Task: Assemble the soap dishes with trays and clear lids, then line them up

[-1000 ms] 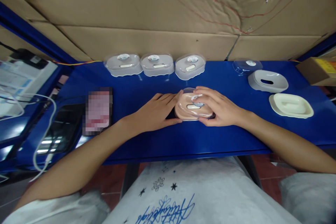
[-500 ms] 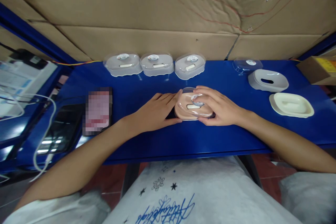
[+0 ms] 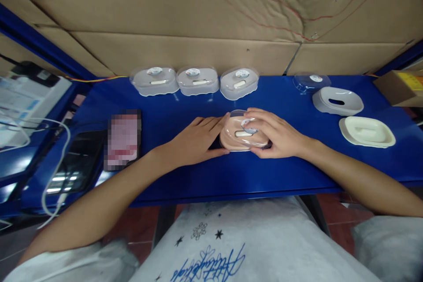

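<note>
Between my hands, on the blue table, sits a soap box [image 3: 233, 138] with a beige body, a clear domed lid and a round label; a pale bar-shaped piece shows through the lid. My left hand [image 3: 200, 141] grips its left side, thumb at the near edge and fingers at the far edge. On the right side, my right hand [image 3: 272, 134] is wrapped over the lid, fingers on the label and thumb low at the near edge. Part of the lid is hidden beneath these fingers.
Three lidded grey boxes, one a closed box [image 3: 239, 86], line the back. At right lie a clear lid [image 3: 310, 83], a grey slotted tray [image 3: 352, 103] and a cream dish [image 3: 366, 134]. A phone [image 3: 123, 139] lies left; a carton [image 3: 399, 88] stands far right.
</note>
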Demonstrator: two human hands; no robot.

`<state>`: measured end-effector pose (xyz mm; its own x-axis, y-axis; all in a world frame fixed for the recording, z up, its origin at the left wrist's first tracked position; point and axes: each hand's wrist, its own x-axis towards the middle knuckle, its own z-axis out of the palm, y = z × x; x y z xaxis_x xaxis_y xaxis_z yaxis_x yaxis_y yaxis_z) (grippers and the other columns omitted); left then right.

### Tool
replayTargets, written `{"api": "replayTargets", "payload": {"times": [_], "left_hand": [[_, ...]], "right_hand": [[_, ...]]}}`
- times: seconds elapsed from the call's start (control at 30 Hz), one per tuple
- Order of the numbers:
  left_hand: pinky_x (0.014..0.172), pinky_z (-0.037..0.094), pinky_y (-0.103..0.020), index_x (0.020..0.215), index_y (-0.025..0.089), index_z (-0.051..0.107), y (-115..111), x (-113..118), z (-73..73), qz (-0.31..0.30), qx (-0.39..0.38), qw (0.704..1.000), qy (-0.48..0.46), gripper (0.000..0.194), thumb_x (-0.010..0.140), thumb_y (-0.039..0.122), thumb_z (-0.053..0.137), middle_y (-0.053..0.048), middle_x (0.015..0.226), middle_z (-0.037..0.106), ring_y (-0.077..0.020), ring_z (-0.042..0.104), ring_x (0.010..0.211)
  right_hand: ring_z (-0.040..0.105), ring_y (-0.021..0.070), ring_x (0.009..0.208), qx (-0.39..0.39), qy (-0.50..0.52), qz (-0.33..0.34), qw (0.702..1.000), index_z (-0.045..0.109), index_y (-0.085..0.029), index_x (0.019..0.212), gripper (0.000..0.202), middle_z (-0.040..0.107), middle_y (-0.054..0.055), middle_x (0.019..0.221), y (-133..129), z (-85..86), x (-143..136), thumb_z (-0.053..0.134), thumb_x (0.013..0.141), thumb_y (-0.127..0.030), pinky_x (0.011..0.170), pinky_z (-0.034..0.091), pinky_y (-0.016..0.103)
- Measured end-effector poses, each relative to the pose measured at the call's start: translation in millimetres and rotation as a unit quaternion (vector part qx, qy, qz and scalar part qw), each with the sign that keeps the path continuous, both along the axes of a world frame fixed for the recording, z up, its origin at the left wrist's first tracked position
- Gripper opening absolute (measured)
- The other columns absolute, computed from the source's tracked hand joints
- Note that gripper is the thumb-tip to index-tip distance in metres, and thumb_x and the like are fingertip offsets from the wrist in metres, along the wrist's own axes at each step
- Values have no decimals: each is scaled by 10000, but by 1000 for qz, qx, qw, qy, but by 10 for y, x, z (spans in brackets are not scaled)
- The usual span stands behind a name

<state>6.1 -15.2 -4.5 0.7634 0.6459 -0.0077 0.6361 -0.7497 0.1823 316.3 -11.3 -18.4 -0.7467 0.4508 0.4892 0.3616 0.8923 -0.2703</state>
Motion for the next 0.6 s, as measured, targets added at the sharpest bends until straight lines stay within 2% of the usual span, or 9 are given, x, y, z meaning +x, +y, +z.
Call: {"api": "replayTargets", "payload": {"times": [0.13, 0.33, 0.6], "left_hand": [[1249, 323, -503, 1739, 179, 157, 12, -9, 12, -1, -17, 1000, -20, 923, 1068, 747, 437, -187, 1749, 365, -359, 432, 1565], [1233, 358, -513, 1726, 221, 227, 66, -18, 40, 18, -63, 997, -35, 968, 999, 744, 593, -169, 1694, 462, -371, 473, 1529], [1216, 377, -512, 1664, 251, 353, 114, -4, 10, 48, -85, 993, -68, 941, 929, 708, 722, -128, 1687, 484, -358, 491, 1510]], "right_hand": [[533, 373, 1504, 4, 11, 1, 1000, 465, -305, 1541, 732, 588, 146, 1542, -2, 2, 6, 797, 890, -345, 1178, 520, 592], [539, 374, 1499, -2, 10, 5, 1000, 469, -321, 1549, 748, 589, 132, 1555, -11, -3, 4, 803, 880, -350, 1178, 517, 606], [535, 374, 1506, 12, -18, -1, 1000, 499, -289, 1511, 658, 588, 153, 1560, -25, -1, 9, 770, 919, -382, 1171, 522, 594]]}}
